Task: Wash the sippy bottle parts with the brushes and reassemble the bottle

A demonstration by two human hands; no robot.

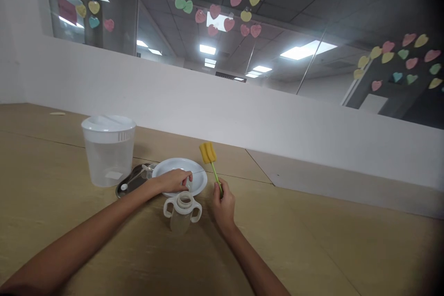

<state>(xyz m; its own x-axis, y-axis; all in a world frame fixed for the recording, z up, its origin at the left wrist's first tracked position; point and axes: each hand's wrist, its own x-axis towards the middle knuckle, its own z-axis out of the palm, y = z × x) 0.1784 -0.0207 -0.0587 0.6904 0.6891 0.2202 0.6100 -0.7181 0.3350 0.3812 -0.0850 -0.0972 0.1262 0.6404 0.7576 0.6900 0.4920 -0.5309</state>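
My right hand (224, 206) is closed around the green handle of a bottle brush (208, 153), its yellow sponge head pointing up. Over the right part of a white plate (163, 163), my left hand (176, 180) has its fingers bent together around something small and translucent, too blurred to name. Just in front of the plate stands a clear baby bottle (181, 222), upright, with two white handles and an uncovered neck. To the left, partly under my left forearm, a dark tray (122, 189) carries a clear part and a thin straw-like tube with a white end.
A large translucent bucket (109, 157) with a white lid stands behind the tray on the left. The wooden table (312, 240) meets a low white wall (194, 97) at the back. Above it is glass with heart-shaped paper notes. A thin flat piece (57, 113) lies far left.
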